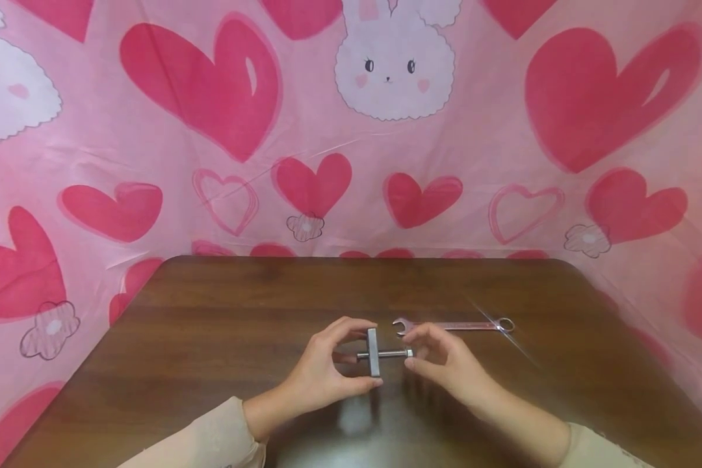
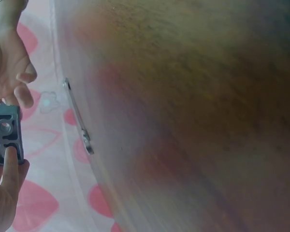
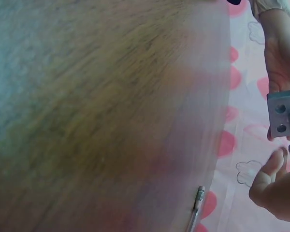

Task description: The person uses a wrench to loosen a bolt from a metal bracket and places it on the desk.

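Centrally, the metal block (image 1: 373, 352) is held up on edge over the bench, between the two hands, with the bolt (image 1: 392, 354) run through it: a short end shows on the left, a longer shank and the head on the right. Left grip (image 1: 324, 374) pinches the block by opposite edges, thumb below and fingers above, with another finger against the recessed face (image 2: 16, 130) in the left wrist view; presumably this steadies the block and leaves the bolt's line free. Right grip (image 1: 456, 370) is curved about the bolt head (image 1: 409, 353), thumb and forefinger to either side, a placing that would suit turning or sliding the bolt; whether these fingers actually press on it I cannot tell, the right wrist view cutting off close by. Containers: none seen; nearest to one are the block's round holes (image 3: 281, 109), two of them unfilled beside the shank. Just beyond the right hand, a combination wrench (image 1: 456, 326) lies flat on the bench (image 1: 240, 305), open end leftward, ring end rightward, probably parked within reach. Behind, pink cloth (image 1: 316, 136) printed with hearts and rabbits surrounds the bench's far edge.
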Tool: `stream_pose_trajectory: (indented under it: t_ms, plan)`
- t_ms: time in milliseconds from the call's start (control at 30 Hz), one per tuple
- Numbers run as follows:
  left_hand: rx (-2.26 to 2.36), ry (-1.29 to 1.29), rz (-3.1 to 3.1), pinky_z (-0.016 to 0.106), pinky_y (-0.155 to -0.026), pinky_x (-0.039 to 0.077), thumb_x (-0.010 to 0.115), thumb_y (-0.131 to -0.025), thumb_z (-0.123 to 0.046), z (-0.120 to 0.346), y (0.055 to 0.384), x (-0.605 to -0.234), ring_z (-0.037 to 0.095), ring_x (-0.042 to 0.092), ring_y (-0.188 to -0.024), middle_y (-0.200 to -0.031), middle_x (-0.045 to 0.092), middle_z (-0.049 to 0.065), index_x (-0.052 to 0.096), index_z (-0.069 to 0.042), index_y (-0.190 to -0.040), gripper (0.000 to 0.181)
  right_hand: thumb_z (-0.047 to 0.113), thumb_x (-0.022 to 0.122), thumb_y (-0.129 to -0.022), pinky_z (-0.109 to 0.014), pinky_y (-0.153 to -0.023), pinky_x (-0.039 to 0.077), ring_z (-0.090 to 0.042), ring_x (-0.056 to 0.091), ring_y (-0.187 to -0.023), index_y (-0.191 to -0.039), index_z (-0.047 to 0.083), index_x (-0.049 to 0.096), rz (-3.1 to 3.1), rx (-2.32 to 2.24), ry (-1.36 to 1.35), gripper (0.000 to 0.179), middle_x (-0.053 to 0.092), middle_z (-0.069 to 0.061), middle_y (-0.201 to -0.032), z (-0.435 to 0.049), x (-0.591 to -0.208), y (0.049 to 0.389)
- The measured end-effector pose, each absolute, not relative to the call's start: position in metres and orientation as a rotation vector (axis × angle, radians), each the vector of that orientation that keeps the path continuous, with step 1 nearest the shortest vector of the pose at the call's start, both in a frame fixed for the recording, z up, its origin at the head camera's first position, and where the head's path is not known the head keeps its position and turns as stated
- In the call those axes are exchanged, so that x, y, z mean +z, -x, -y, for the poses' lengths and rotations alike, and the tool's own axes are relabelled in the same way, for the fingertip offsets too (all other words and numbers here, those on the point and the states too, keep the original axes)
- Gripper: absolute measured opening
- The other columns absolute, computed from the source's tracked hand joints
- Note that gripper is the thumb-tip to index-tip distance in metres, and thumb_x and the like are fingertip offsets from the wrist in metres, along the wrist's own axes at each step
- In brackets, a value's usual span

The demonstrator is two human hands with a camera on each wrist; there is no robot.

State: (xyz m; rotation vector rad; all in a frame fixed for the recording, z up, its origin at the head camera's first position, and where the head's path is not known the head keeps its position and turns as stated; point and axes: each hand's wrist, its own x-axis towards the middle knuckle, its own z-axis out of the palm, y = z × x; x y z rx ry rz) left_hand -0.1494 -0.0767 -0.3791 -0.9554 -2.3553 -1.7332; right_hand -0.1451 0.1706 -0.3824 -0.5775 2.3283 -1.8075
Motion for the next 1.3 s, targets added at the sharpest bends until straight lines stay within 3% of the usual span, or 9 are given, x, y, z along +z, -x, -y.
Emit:
stream_pose_trajectory:
  t_ms: [200,400,567,767,867,1000,1100,1200,1300]
  plan:
    - [-1.709,0.960,2.348,0.025,-0.074,0.062,0.090,-0.069,-0.012,0.0765,0.1496,-0.3782,0.020,0.065,-0.111,-0.116,0.065,0.002,0.060,-0.020,-0.128,0.067,0.017,0.057,-0.100,-0.027,-0.060,0.052,-0.010,0.059,-0.069,-0.119,-0.010,0.053,-2.195,-1.797,0.530,0.034,0.069,-0.003,-0.082,-0.1710,-0.3805,0.1472]
    - [-1.706,0.957,2.350,0.029,-0.074,0.063,0.091,-0.068,-0.012,0.0766,0.1485,-0.3766,0.018,0.065,-0.111,-0.117,0.065,0.001,0.060,-0.020,-0.128,0.067,0.019,0.052,-0.103,-0.025,-0.055,0.049,-0.008,0.055,-0.064,-0.116,-0.014,0.053,-2.156,-1.854,0.531,0.035,0.066,0.002,-0.074,-0.1667,-0.3795,0.1480]
    - [-1.698,0.965,2.343,0.035,-0.073,0.064,0.090,-0.069,-0.011,0.0770,0.1496,-0.3746,0.020,0.064,-0.112,-0.118,0.065,0.002,0.060,-0.019,-0.128,0.067,0.016,0.060,-0.099,-0.025,-0.061,0.052,-0.010,0.059,-0.071,-0.116,-0.009,0.055,-2.221,-1.859,0.462,0.031,0.069,0.000,-0.083,-0.1651,-0.3773,0.1476]
    - [-1.708,0.923,2.364,0.028,-0.074,0.063,0.091,-0.068,-0.010,0.0782,0.1486,-0.3747,0.022,0.064,-0.112,-0.120,0.065,0.001,0.060,-0.020,-0.128,0.068,0.002,0.069,-0.088,-0.024,-0.073,0.055,-0.010,0.062,-0.080,-0.116,-0.007,0.057,-2.320,-1.869,0.580,0.031,0.068,0.003,-0.107,-0.1637,-0.3792,0.1450]
    - [-1.711,0.926,2.359,0.029,-0.074,0.063,0.091,-0.068,-0.010,0.0780,0.1484,-0.3755,0.022,0.065,-0.112,-0.119,0.065,0.001,0.060,-0.020,-0.128,0.068,0.003,0.068,-0.089,-0.024,-0.074,0.055,-0.010,0.062,-0.083,-0.117,-0.008,0.056,-2.300,-1.867,0.577,0.032,0.067,0.011,-0.106,-0.1647,-0.3807,0.1453]
    - [-1.709,0.929,2.356,0.032,-0.074,0.064,0.091,-0.068,-0.011,0.0774,0.1483,-0.3764,0.021,0.064,-0.112,-0.118,0.065,0.003,0.060,-0.020,-0.128,0.068,0.009,0.064,-0.094,-0.027,-0.072,0.057,-0.013,0.067,-0.086,-0.120,-0.011,0.053,-2.222,-1.860,0.509,0.034,0.070,0.004,-0.099,-0.1673,-0.3817,0.1461]
    - [-1.717,0.932,2.357,0.034,-0.074,0.064,0.091,-0.068,-0.011,0.0767,0.1481,-0.3768,0.020,0.064,-0.112,-0.119,0.065,0.005,0.060,-0.020,-0.128,0.068,0.014,0.061,-0.097,-0.028,-0.066,0.056,-0.014,0.067,-0.078,-0.118,-0.012,0.053,-2.202,-1.843,0.469,0.034,0.071,-0.003,-0.088,-0.1682,-0.3810,0.1464]
    - [-1.722,0.938,2.356,0.033,-0.074,0.064,0.090,-0.068,-0.011,0.0757,0.1481,-0.3771,0.020,0.064,-0.113,-0.119,0.065,0.004,0.060,-0.020,-0.128,0.068,0.017,0.060,-0.098,-0.027,-0.060,0.052,-0.012,0.061,-0.068,-0.116,-0.011,0.054,-2.226,-1.827,0.428,0.034,0.071,-0.003,-0.080,-0.1676,-0.3796,0.1468]
    - [-1.724,0.940,2.352,0.033,-0.074,0.064,0.090,-0.068,-0.011,0.0749,0.1484,-0.3774,0.020,0.064,-0.113,-0.119,0.065,0.003,0.060,-0.020,-0.129,0.068,0.016,0.061,-0.098,-0.026,-0.061,0.052,-0.012,0.062,-0.071,-0.117,-0.009,0.054,-2.242,-1.832,0.402,0.033,0.070,0.000,-0.083,-0.1668,-0.3785,0.1468]
